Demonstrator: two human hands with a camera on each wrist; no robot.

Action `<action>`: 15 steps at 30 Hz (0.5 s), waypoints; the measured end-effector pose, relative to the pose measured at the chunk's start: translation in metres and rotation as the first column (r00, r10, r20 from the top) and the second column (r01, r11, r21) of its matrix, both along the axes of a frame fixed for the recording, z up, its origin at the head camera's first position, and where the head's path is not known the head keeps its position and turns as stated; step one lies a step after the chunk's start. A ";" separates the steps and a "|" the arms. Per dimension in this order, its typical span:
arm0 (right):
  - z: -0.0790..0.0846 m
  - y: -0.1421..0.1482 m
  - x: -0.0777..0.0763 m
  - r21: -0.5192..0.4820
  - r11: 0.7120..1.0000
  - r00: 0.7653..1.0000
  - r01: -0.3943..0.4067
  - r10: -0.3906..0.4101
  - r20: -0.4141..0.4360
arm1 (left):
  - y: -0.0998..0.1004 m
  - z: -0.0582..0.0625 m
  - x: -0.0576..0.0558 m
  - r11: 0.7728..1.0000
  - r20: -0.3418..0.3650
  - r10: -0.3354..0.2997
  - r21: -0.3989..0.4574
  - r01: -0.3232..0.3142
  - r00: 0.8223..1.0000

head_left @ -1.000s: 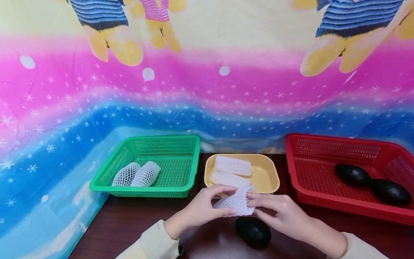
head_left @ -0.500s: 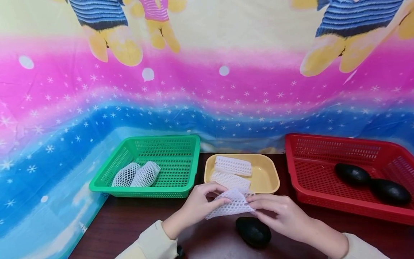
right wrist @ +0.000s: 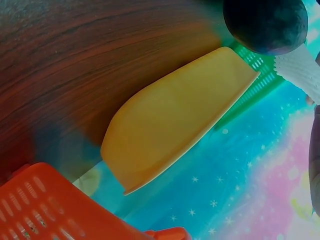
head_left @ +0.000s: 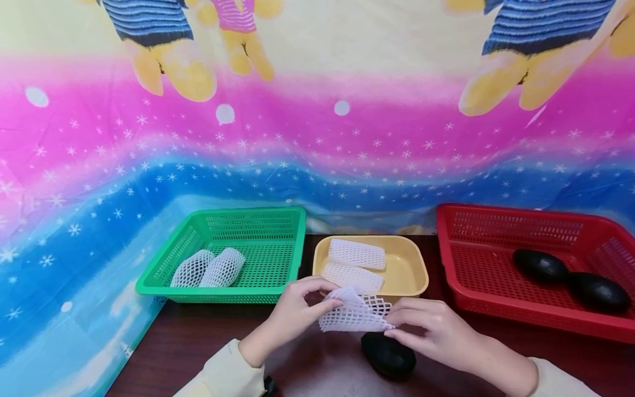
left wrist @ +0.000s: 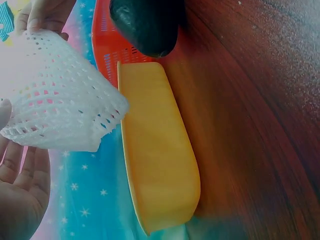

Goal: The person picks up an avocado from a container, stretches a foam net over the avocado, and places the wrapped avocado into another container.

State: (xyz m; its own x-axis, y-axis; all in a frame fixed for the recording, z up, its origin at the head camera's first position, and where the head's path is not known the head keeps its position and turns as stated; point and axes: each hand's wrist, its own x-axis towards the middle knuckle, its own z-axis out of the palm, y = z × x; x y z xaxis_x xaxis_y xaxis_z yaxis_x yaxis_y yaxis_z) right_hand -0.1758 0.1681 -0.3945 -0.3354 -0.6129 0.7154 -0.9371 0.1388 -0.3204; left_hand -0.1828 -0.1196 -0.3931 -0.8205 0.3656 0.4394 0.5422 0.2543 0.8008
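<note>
Between my two hands a white foam net sleeve [head_left: 353, 315] is held up, its mesh spread into a slanted, flattened shape. My left hand [head_left: 296, 310] pinches its left end, thumb on the near side and fingers behind. With thumb and fingertips my right hand [head_left: 434, 329] pinches the right edge of the net. On the table just below lies a black, oval, avocado-like fruit [head_left: 388, 357], its top edge close under the net. The left wrist view shows the net [left wrist: 65, 100] stretching from the left hand [left wrist: 25, 192] to the right hand's fingers [left wrist: 46, 15].
Behind the hands stands a yellow tray [head_left: 409, 270] holding two flat foam net sleeves [head_left: 356, 253]. A green basket [head_left: 268, 264] at left holds two netted fruits [head_left: 223, 267]. The red basket [head_left: 488, 286] at right holds two black fruits [head_left: 541, 266]. A printed cloth [head_left: 317, 127] hangs behind.
My left hand has shifted a little to the left and its thumb has moved up on the net. The net is pulled wider, its holes opening on the right. The fruit has not moved.
</note>
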 end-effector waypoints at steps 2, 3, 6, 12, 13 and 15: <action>0.000 0.001 0.000 0.005 1.000 1.000 0.009 -0.009 0.015 | -0.001 0.000 0.001 1.000 -0.003 0.005 -0.001 -0.005 1.000; 0.000 0.001 0.001 0.008 1.000 1.000 0.012 -0.012 0.023 | -0.002 0.001 0.001 1.000 -0.005 0.006 0.000 -0.006 1.000; -0.001 0.002 0.001 0.011 1.000 0.999 0.009 -0.009 0.041 | -0.005 0.002 0.002 1.000 0.007 0.003 0.013 -0.003 1.000; -0.002 0.003 -0.002 -0.008 1.000 1.000 0.001 -0.001 -0.014 | -0.011 0.001 0.003 0.999 0.014 0.033 0.000 -0.033 0.999; -0.002 0.003 -0.002 -0.011 1.000 1.000 0.003 -0.003 -0.022 | -0.012 0.001 0.003 0.999 0.013 0.036 -0.005 -0.036 0.999; -0.002 0.004 -0.002 -0.009 1.000 1.000 0.017 -0.017 -0.026 | -0.014 -0.001 0.003 0.999 0.009 0.034 -0.008 -0.034 0.999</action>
